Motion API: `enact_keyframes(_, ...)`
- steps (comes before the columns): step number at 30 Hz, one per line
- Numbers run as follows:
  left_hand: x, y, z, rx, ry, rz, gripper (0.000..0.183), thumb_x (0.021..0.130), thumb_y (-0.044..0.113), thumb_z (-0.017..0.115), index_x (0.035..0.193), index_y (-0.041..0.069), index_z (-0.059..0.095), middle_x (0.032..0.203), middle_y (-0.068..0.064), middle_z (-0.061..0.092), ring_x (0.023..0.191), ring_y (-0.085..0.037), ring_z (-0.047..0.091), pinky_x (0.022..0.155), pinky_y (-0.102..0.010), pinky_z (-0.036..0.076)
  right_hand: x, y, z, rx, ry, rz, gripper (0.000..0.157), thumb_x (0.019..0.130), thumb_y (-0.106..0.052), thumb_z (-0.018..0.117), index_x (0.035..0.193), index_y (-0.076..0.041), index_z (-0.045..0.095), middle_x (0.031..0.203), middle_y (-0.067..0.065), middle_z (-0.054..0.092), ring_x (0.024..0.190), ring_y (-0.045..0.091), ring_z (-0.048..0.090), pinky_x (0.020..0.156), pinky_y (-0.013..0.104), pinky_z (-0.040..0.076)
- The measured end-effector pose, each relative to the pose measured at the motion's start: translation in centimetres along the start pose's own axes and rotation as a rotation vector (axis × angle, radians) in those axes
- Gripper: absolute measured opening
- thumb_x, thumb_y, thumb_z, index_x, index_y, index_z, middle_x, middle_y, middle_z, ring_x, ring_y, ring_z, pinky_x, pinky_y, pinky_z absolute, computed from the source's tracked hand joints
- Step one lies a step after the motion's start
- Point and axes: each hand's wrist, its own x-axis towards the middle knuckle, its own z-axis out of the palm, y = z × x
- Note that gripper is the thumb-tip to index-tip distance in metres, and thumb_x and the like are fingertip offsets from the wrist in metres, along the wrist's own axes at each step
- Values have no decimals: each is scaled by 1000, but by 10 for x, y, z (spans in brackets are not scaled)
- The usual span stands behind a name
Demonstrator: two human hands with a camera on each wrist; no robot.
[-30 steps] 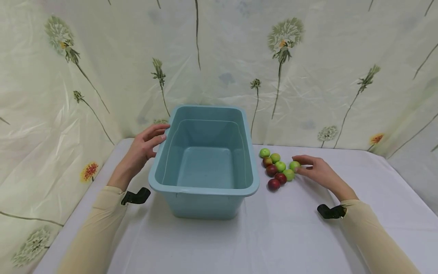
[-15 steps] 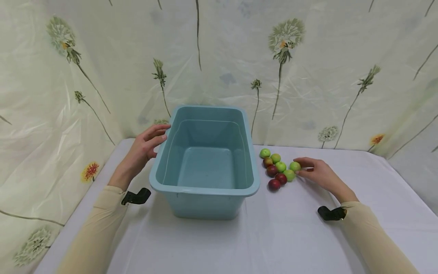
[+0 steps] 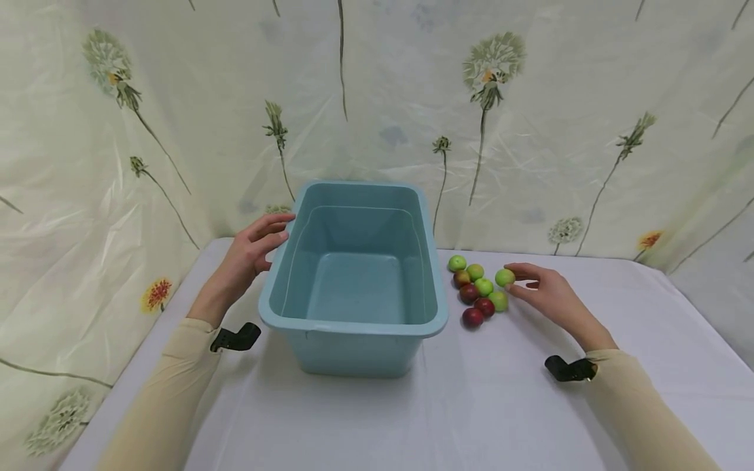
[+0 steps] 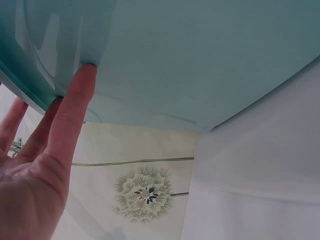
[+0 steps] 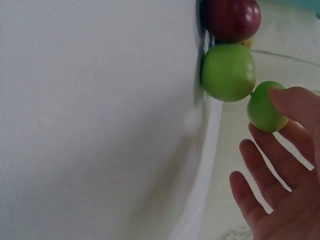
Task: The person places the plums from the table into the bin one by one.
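A deep light-blue plastic basin [image 3: 353, 329] stands on the table, with nothing seen inside. My left hand [image 3: 238, 261] is at its left side; the fingers, fairly straight, touch the outer wall and the underside of the rim, as the left wrist view shows. My right hand [image 3: 550, 294] pinches a small green apple [image 3: 504, 277] between thumb and fingers, the other fingers spread apart. In the right wrist view this held apple [image 5: 267, 112] is off the cloth, close to another green apple [image 5: 228, 72] that sits on it.
To the basin's right lies a cluster of small apples, several green [image 3: 457, 263] and several dark red [image 3: 472, 318]. A white cloth [image 3: 495, 399] covers the table. Behind it hangs a curtain [image 3: 377, 98] with a dandelion print. Each wrist wears a black camera [image 3: 568, 368].
My right fingers have closed on the rightmost green apple and raised it slightly, up and to the left. The left hand and the basin have stayed in place.
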Motion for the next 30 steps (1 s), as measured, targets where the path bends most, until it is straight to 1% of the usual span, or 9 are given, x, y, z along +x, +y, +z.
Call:
enact_keyframes(5, 0, -1, 0, 9, 0, 5, 46, 99, 34, 57, 142, 18, 51, 137, -11, 50, 109, -26, 59, 75, -37, 57, 2, -11, 3, -20, 30, -1, 44, 94, -25, 69, 131, -4, 59, 121, 18, 64, 113, 35, 57, 94, 54, 44)
enact_keyframes(9, 0, -1, 0, 19, 5, 3, 46, 99, 36, 57, 141, 19, 51, 137, -9, 51, 110, -26, 58, 76, -38, 56, 3, -21, 5, -23, 68, -15, 43, 93, -25, 71, 129, -5, 61, 118, 17, 66, 111, 35, 58, 93, 54, 44)
enact_keyframes(15, 0, -1, 0, 13, -2, -1, 47, 99, 35, 57, 142, 17, 50, 138, -10, 50, 111, -27, 58, 77, -38, 56, 5, -33, 8, 3, 116, -40, 42, 92, -25, 72, 127, -5, 62, 118, 16, 66, 111, 35, 59, 93, 54, 44)
enact_keyframes(19, 0, -1, 0, 17, -2, -3, 48, 99, 36, 57, 142, 18, 50, 138, -9, 50, 113, -27, 57, 77, -39, 56, 6, -38, 12, 20, 145, -29, 42, 92, -26, 71, 126, -4, 61, 118, 15, 65, 111, 33, 59, 93, 54, 44)
enact_keyframes(23, 0, -2, 1, 11, 3, -2, 47, 99, 37, 58, 142, 18, 50, 138, -8, 51, 112, -27, 57, 77, -39, 56, 6, -45, 15, 38, 177, -20, 42, 93, -26, 70, 127, -3, 60, 118, 17, 65, 110, 33, 59, 92, 53, 45)
enact_keyframes(27, 0, -2, 1, 8, 5, 0, 47, 99, 37, 58, 141, 19, 51, 138, -7, 51, 112, -26, 58, 76, -38, 57, 7, -54, 16, 66, 196, -19, 41, 94, -28, 69, 126, -4, 61, 116, 16, 66, 110, 34, 60, 92, 53, 45)
enact_keyframes(30, -1, -2, 0, 14, 9, 0, 47, 99, 38, 58, 142, 19, 51, 138, -7, 51, 112, -26, 58, 76, -38, 56, 9, -61, 16, 74, 193, -23, 41, 94, -31, 68, 126, -6, 61, 116, 15, 66, 111, 36, 59, 94, 53, 45)
